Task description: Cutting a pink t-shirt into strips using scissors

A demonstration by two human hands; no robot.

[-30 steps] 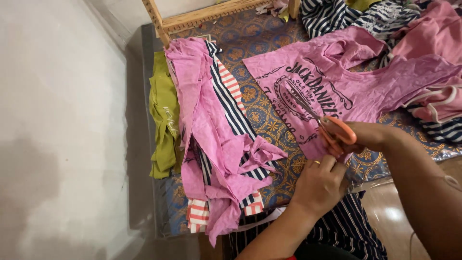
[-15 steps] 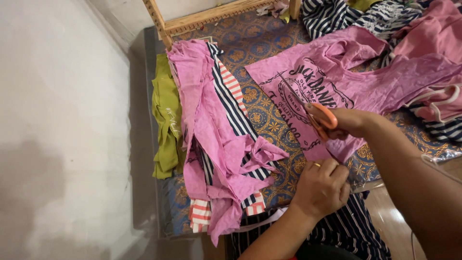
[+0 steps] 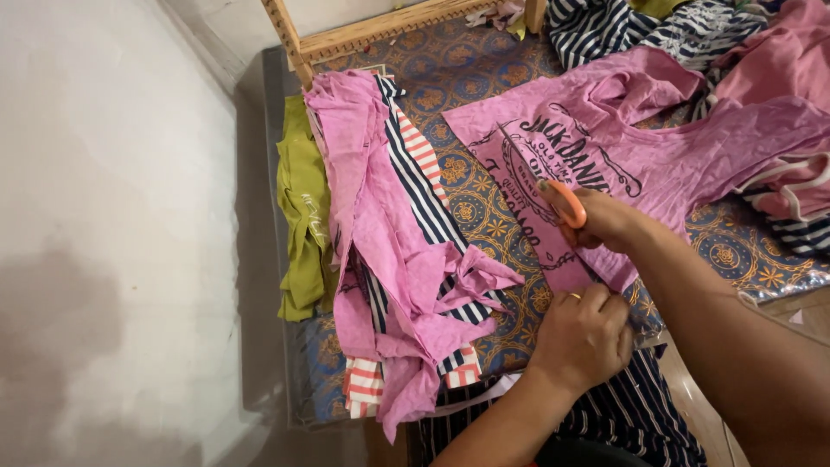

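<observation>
While your right hand (image 3: 605, 220) grips the orange-handled scissors (image 3: 564, 204) with their blades running up across the printed front of the pink T-shirt (image 3: 640, 147), your left hand (image 3: 584, 333) is clenched on that shirt's near edge, pinning it to the patterned blue mat (image 3: 484, 216). The shirt lies spread flat on the mat, and to its left sits a pile of cut pink strips (image 3: 380, 233) over striped pieces (image 3: 424, 173), with folded olive-green cloth (image 3: 298, 225) just beside it
</observation>
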